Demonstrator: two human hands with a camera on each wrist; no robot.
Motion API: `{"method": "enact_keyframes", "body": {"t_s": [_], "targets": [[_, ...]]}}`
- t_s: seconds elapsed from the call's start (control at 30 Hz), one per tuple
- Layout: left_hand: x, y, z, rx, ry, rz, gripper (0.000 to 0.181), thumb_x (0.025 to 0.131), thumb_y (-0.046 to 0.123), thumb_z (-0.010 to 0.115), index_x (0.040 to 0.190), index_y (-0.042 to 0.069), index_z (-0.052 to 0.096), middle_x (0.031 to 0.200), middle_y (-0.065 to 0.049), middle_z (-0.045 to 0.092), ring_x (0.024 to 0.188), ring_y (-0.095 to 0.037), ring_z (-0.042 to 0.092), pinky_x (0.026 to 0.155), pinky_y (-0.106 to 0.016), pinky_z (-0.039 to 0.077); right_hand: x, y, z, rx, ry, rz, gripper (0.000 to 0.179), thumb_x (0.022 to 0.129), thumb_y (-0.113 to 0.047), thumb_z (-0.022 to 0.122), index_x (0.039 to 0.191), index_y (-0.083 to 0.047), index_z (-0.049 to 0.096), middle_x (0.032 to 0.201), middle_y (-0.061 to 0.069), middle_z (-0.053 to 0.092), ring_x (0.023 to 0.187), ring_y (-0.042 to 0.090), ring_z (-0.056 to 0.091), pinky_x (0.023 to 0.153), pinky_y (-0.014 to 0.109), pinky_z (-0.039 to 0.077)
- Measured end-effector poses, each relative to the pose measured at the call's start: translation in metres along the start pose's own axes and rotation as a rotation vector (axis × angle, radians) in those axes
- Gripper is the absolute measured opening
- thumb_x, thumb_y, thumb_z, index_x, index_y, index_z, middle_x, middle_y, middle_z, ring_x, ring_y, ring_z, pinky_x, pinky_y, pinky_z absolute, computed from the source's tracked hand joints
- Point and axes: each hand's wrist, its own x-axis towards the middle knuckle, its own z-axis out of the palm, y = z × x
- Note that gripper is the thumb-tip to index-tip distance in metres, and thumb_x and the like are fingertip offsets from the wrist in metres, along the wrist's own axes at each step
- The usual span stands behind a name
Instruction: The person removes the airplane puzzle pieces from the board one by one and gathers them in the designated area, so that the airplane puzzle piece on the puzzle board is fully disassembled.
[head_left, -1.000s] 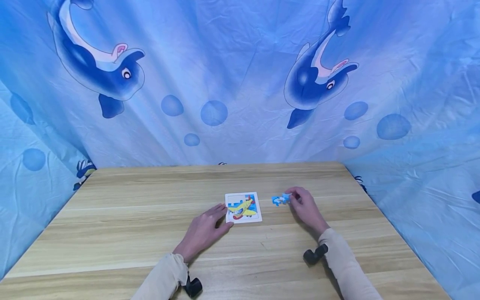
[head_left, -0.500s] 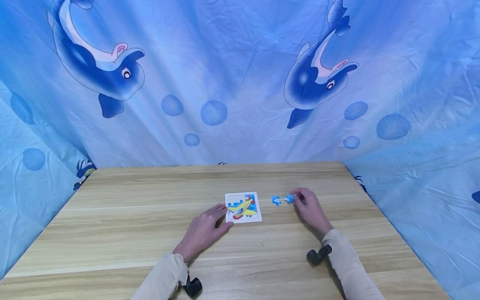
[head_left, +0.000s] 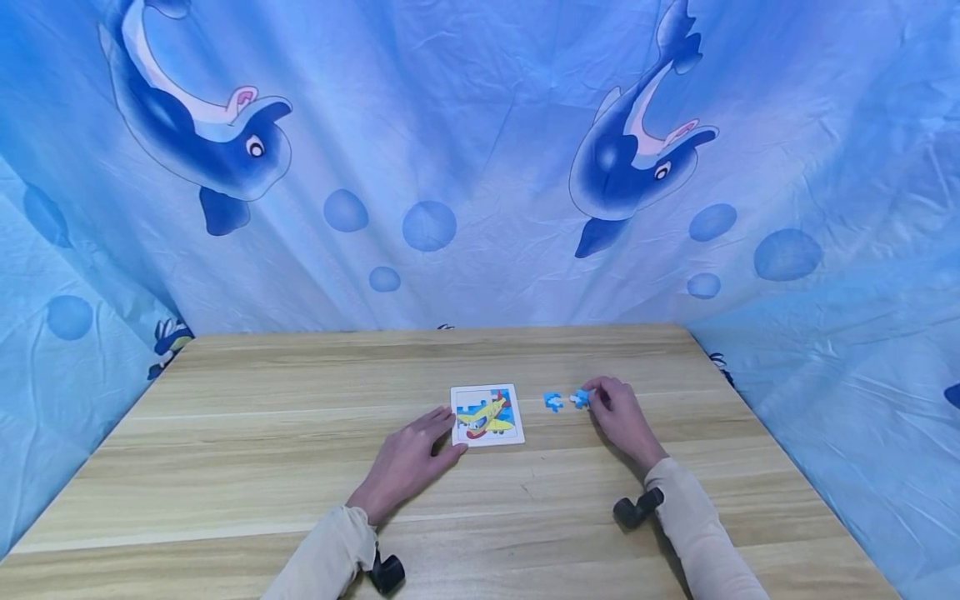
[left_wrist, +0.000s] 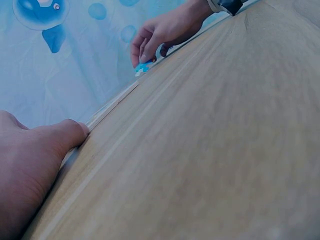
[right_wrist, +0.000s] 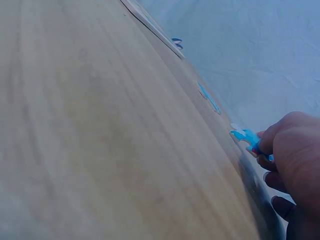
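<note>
The right hand [head_left: 618, 415] has its grip clamped on a blue-and-white jigsaw piece [head_left: 579, 399], just right of a second jigsaw piece [head_left: 552, 402] on the wooden surface [head_left: 525, 517]. Farther left lies the partly filled airplane puzzle tray [head_left: 495, 442]. The left hand [head_left: 412, 458], grip apart, touches the tray's left edge and near-left corner.

Head-view count, centre and right of centre: 1 square white-bordered puzzle board [head_left: 491, 441], 2 small blue-and-white jigsaw pieces [head_left: 552, 402]. Lower half: 2 bare hands [head_left: 405, 462], 2 beige sleeves [head_left: 324, 557], 2 black wrist-worn cameras [head_left: 387, 575], 1 pale wood-grain tabletop [head_left: 285, 442]. Upper left and upper right: 2 printed blue cartoon dolphins [head_left: 168, 125].
</note>
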Motion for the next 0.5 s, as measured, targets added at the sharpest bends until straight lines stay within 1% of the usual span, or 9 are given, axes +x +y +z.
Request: {"method": "enact_keyframes", "body": {"t_s": [0.1,0.23,0.37,0.5], "targets": [[-0.0003,0.0003,-0.0001,0.003,-0.001,-0.003,0.055,0.096,0.044,0.072,0.135,0.005,0.069,0.141,-0.014,0.063,0.130,-0.033,0.060,0.100,-0.051,0.053,0.0004,-0.0002,0.0003,-0.044,-0.018,0.021,0.016,0.097,0.007,0.060,0.108,0.004,0.070,0.086,0.008,0.060,0.083,0.026,0.049,0.077,0.040,0.039],[-0.0007,0.0004,-0.0003,0.007,0.002,-0.002,0.056,0.096,0.045,0.072,0.135,0.004,0.069,0.141,-0.014,0.063,0.130,-0.033,0.060,0.100,-0.051,0.054,0.0010,-0.0006,0.0010,-0.099,-0.046,0.043,0.016,0.098,0.004,0.061,0.110,0.003,0.070,0.092,0.010,0.061,0.090,0.029,0.050,0.078,0.041,0.039],[-0.0011,0.0002,-0.0006,0.006,0.006,0.004,0.057,0.096,0.046,0.072,0.135,0.004,0.069,0.141,-0.014,0.063,0.130,-0.032,0.060,0.100,-0.050,0.054,0.0019,-0.0003,0.0015,-0.143,-0.062,0.037,0.015,0.099,0.002,0.061,0.112,0.002,0.070,0.099,0.014,0.063,0.094,0.032,0.051,0.079,0.043,0.040],[-0.0011,0.0007,-0.0014,-0.005,0.003,0.004,0.057,0.096,0.045,0.071,0.135,0.004,0.068,0.142,-0.014,0.062,0.131,-0.032,0.059,0.101,-0.050,0.053,0.0028,0.0006,0.0019,-0.182,-0.069,0.016,0.013,0.100,0.001,0.061,0.110,0.001,0.069,0.102,0.015,0.062,0.094,0.033,0.050,0.080,0.044,0.040]]}}
